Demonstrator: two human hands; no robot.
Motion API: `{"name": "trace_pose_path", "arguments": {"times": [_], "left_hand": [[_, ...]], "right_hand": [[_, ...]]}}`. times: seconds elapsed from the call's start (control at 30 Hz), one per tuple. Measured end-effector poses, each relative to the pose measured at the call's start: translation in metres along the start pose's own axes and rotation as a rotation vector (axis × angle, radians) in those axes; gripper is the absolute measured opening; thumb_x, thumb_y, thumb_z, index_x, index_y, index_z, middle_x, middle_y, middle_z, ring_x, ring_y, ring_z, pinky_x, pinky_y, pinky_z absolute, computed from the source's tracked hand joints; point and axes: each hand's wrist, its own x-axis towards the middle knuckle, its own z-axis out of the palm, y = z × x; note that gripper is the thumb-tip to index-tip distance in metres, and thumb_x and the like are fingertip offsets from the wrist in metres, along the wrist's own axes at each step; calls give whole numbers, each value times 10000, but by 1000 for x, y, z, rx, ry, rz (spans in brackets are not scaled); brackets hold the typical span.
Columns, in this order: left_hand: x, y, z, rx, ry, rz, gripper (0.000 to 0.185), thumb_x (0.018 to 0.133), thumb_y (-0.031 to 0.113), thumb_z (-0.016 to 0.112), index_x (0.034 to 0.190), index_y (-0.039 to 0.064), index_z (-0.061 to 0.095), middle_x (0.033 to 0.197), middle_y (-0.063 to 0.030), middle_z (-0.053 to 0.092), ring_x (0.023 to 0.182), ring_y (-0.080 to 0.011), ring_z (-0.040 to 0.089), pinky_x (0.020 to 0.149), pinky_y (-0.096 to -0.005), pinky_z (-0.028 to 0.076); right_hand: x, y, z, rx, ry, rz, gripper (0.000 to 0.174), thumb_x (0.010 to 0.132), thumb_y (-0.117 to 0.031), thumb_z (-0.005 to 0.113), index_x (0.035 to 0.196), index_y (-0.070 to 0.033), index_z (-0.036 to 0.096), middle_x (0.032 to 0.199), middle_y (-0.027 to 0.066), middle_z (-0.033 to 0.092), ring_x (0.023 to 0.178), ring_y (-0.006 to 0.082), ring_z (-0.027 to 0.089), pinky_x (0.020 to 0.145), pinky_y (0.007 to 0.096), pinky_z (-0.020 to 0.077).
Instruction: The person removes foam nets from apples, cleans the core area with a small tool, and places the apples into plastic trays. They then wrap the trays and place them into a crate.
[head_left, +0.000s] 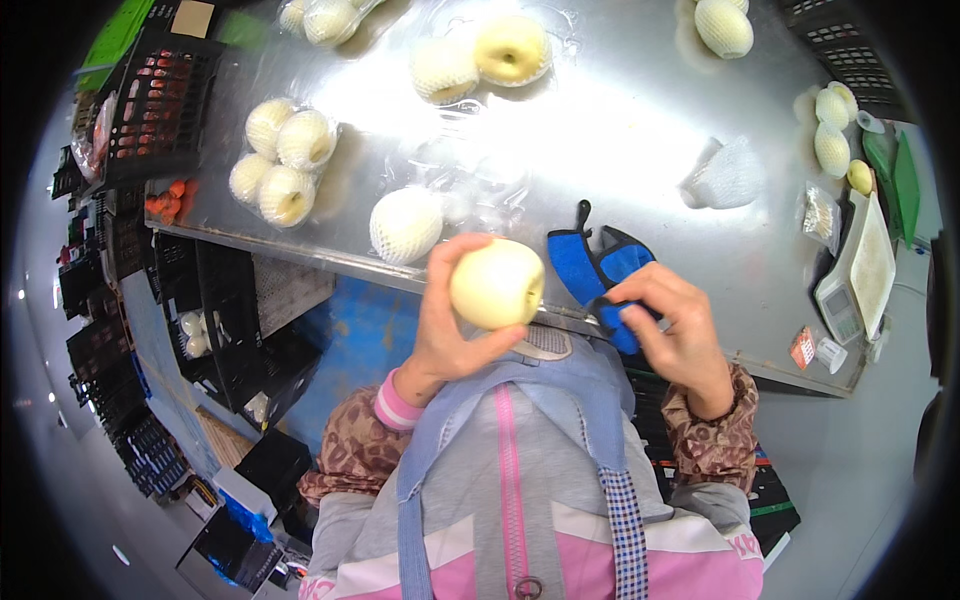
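Observation:
A pale yellow round fruit, like a pear or apple (491, 285), rests in my left hand (450, 322), its dimpled end facing right. My right hand (679, 326) pinches an end of a blue cloth item with black trim (574, 262) at the metal table's near edge; its kind is unclear. Just beyond my left hand lies a fruit in a white foam net (406, 225), beside crumpled clear plastic (480, 180). Further off are a bare yellow fruit (512, 51) and a netted one (444, 70). An apparently empty foam net (724, 174) lies to the right.
A clear pack of netted fruits (282, 163) sits on the metal table (360, 97) at left, near a black crate (161, 105). At right stand a weighing scale (855, 277), several netted fruits (831, 142), a bag of small sticks (819, 217) and another black crate (855, 60).

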Motion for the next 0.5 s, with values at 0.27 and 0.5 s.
{"name": "trace_pose_path", "arguments": {"times": [0.27, 0.5], "left_hand": [[10, 3, 1, -457, -68, -353, 880, 659, 346, 828, 1361, -5, 429, 1219, -120, 571, 1153, -203, 564, 981, -322, 458], [18, 1, 14, -602, -200, -523, 838, 784, 480, 746, 1379, -7, 414, 1236, -131, 563, 1164, -217, 561, 990, -331, 454]], "right_hand": [[-38, 79, -45, -593, 103, 275, 379, 886, -75, 595, 1261, -31, 572, 1211, 204, 590, 1161, 374, 523, 982, 414, 421], [6, 133, -101, -498, 702, 259, 449, 917, -284, 639, 1263, -4, 572, 1256, 224, 576, 1198, 369, 512, 1003, 429, 408]]}}
